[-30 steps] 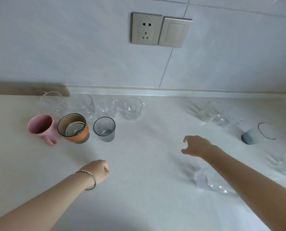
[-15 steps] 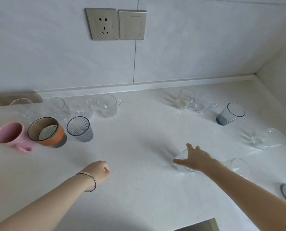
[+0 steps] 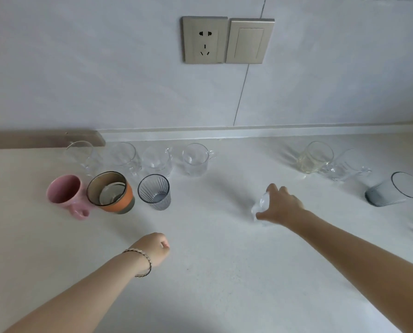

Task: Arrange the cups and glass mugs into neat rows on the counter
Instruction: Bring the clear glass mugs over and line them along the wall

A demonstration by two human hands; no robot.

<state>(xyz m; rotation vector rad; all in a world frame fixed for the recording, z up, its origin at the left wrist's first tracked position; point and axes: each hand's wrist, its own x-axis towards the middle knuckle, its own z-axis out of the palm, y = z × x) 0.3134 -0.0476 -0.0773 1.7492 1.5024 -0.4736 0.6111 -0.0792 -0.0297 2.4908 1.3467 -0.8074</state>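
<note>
Mid-counter (image 3: 212, 272), right hand (image 3: 281, 206) now holding clear glass (image 3: 260, 204)

On the wall ahead of you, a metallic power socket (image 3: 205, 39) sits touching a matching blank switch plate (image 3: 249, 41). A tan strip (image 3: 42, 139) runs along the wall's base at left.

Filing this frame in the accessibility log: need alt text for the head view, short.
A person's right hand grips a clear glass over a white counter, while the left hand rests in a loose fist. At left stand a pink mug, an orange-banded cup and a ribbed grey glass before a row of clear glass mugs; more glasses sit scattered right.
</note>
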